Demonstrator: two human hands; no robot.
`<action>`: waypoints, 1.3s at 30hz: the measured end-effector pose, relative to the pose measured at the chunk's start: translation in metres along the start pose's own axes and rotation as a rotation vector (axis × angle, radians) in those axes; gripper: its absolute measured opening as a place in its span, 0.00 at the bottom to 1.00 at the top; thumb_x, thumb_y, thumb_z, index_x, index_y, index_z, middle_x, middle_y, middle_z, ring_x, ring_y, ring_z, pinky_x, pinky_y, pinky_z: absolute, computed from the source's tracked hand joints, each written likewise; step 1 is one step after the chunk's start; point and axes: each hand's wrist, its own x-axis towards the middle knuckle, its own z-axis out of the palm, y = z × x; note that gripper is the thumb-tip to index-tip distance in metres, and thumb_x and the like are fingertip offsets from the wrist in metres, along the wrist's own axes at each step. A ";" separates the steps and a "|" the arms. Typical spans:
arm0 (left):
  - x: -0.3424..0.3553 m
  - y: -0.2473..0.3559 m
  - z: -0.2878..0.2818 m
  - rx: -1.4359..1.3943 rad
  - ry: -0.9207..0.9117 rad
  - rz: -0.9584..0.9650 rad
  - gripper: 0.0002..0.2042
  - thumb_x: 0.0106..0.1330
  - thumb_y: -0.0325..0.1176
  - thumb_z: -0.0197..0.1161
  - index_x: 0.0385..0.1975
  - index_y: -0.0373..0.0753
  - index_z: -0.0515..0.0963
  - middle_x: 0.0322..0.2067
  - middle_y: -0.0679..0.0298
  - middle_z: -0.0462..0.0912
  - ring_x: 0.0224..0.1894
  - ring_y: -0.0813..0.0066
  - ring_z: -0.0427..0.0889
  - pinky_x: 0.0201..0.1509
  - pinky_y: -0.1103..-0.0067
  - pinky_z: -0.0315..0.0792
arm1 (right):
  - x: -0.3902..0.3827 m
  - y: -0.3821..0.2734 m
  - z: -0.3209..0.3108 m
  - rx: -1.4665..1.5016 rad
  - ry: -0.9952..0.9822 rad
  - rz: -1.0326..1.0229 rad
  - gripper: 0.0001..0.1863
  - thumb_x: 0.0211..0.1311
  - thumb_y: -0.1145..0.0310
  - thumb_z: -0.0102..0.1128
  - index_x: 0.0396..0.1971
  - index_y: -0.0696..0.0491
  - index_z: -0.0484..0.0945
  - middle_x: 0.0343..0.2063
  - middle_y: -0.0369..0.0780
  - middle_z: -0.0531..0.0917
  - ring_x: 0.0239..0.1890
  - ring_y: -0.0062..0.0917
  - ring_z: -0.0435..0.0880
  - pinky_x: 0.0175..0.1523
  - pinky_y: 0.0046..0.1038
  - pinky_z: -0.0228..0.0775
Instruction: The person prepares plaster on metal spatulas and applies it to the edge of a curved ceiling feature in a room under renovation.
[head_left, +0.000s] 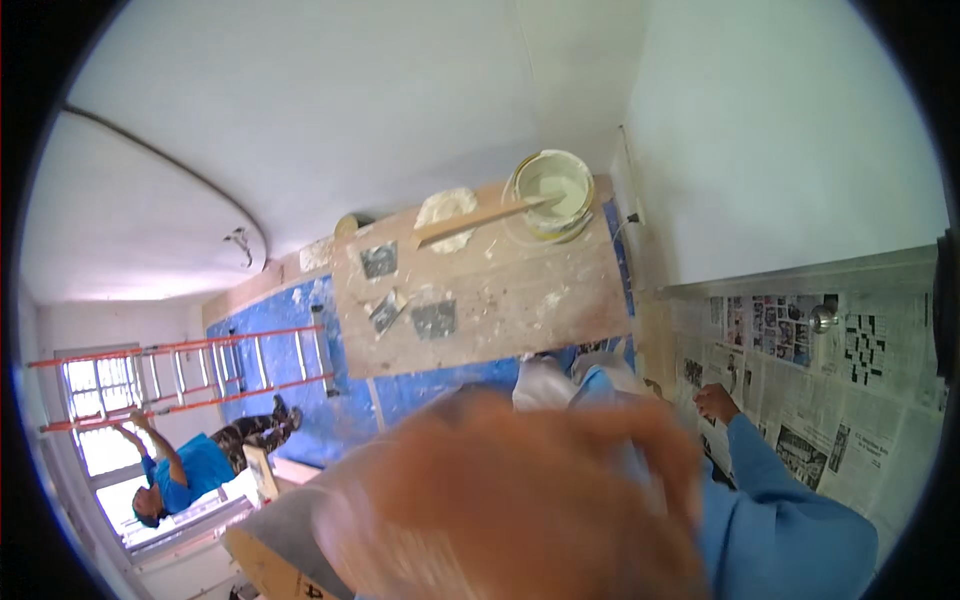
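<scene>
My left hand [520, 490] looms large and blurred by motion in the lower middle, and its fingers are too smeared to read. Farther right, my right hand [716, 402] comes out of a light blue sleeve with its fingers curled in; what they hold, if anything, is hidden. It is nearest to a newspaper-covered surface [760, 395]. Ahead of both hands lies a stained plywood board [540, 310]. On its far right stands a bucket [553, 153] of pale paste, with a wooden stick [475, 222] slanting out of it. Grey sheet pieces [434, 319] lie on the board.
Blue sheeting [405, 393] covers the floor around the board. At left, a person [200, 485] in a blue shirt grips an orange ladder [250, 391]. White powder [446, 207] lies heaped beside the stick. A round knob [823, 319] sticks out among the newspapers.
</scene>
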 end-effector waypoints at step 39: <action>-0.192 0.244 -0.161 0.785 0.272 0.032 0.12 0.59 0.32 0.59 0.40 0.34 0.71 0.28 0.54 0.79 0.30 0.62 0.81 0.32 0.73 0.73 | 0.161 -0.207 0.246 -0.730 -0.395 -0.100 0.06 0.52 0.74 0.52 0.24 0.58 0.77 0.19 0.41 0.79 0.18 0.24 0.76 0.21 0.25 0.67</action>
